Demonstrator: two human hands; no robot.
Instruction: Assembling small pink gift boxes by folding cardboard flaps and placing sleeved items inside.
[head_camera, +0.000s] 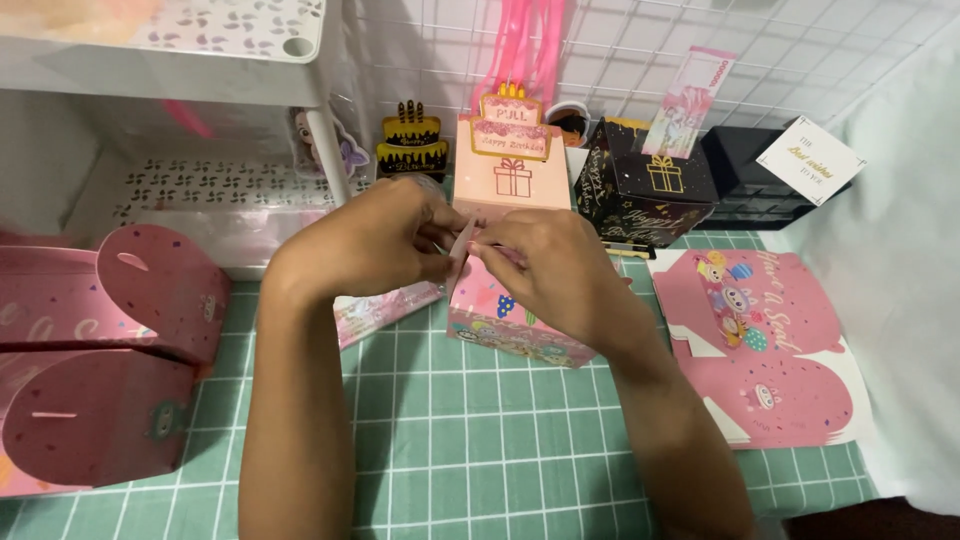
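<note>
Grip: left hand and right hand meet at frame centre, fingertips pinched shut on the top flap of the pink box.
Box: stands on the green mat, just in front of a pink cake box.
Handling: likely light, thin card; creases easily, so best held at folds and edges.
Hidden: the hands cover the box top; which tab or slot they work cannot be told.
Around: flat sheets at right, folded boxes at left.
</note>
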